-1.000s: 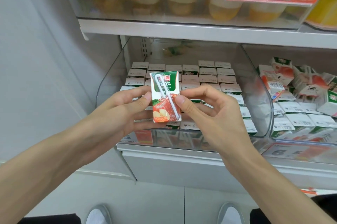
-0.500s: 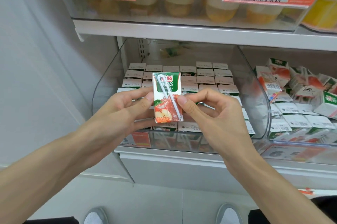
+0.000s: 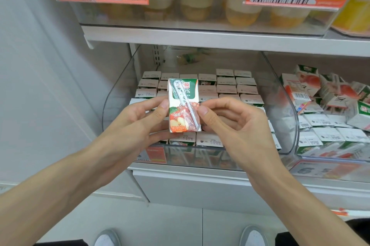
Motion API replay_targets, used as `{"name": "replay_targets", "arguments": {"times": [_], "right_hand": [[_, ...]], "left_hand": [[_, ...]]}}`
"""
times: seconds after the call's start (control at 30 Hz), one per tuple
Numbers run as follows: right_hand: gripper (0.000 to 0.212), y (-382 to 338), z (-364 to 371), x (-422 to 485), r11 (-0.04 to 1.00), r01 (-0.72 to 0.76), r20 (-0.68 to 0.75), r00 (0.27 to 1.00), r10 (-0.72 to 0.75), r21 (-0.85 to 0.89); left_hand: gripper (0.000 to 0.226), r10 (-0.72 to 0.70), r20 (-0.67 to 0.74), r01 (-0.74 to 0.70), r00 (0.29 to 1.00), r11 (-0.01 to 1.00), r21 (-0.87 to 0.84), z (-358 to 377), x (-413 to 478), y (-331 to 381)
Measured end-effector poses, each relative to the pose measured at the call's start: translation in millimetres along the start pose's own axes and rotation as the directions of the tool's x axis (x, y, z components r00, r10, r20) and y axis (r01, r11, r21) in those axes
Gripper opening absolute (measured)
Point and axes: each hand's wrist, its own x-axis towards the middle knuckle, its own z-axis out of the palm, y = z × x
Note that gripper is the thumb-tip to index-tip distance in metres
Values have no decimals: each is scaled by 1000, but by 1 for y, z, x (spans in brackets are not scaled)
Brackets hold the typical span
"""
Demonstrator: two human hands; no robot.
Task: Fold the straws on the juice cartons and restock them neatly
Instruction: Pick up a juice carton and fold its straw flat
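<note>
Green-and-red juice carton (image 3: 177, 117) pinched upright in front of clear bin (image 3: 118, 93), left hand (image 3: 136, 123) and right hand (image 3: 236, 123) gripping it, wrapped straw (image 3: 186, 103) diagonal on its face.

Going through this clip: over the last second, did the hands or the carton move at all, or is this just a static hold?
Nothing visibly changed. The left hand and right hand still pinch the juice carton by its side edges, upright in front of the clear bin. The wrapped straw still lies diagonally across the carton's front. Only the camera view shifted slightly.
</note>
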Motion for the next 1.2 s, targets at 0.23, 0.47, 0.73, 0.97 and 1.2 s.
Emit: {"name": "replay_targets", "arguments": {"times": [0.23, 0.47, 0.73, 0.97, 1.2], "right_hand": [[4, 0, 0, 0, 1000, 9, -6, 1000, -9, 6], [5, 0, -1, 0, 1000, 25, -2, 1000, -25, -4], [8, 1, -2, 1, 1000, 13, 30, 999, -13, -2], [8, -4, 0, 2, 1000, 1, 53, 999, 1, -31], [28, -5, 5, -1, 998, -42, 112, 993, 46, -41]], "left_hand": [[36, -8, 10, 8, 1000, 1000, -15, 0, 0, -1], [36, -8, 32, 9, 999, 1000, -11, -1, 0, -2], [38, -18, 10, 18, 1000, 1000, -20, -2, 0, -1], [36, -45, -25, 42, 999, 996, -83, 1, 0, 4], [39, -145, -65, 131, 987, 974, -186, 3, 0, 6]]}}
